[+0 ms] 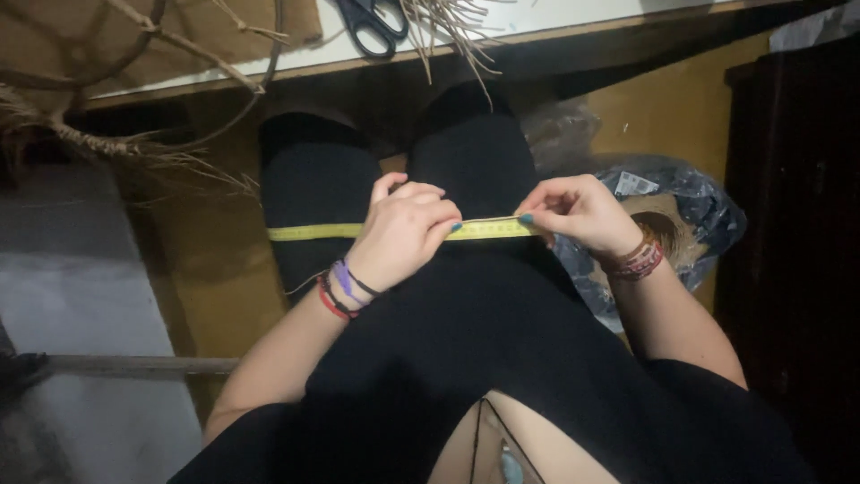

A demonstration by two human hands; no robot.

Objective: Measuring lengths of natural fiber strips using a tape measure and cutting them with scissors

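A yellow measuring tape [313, 231] lies stretched across my lap, over my black-clad thighs. My left hand [403, 229] presses down on the tape near its middle, fingers curled over it and over a thin pale strand that runs along the tape. My right hand [573, 211] pinches the tape's right end together with that strand between thumb and fingertips. Both wrists wear several bracelets.
A white tabletop edge [296, 58] runs above my knees, with black scissors [372, 25] and bundles of dry straw fibre [448, 31] on it. A woven twig frame [134, 99] hangs at upper left. A plastic bag holding a roll of twine [667, 229] sits at my right. A dark cabinet [797, 224] stands at far right.
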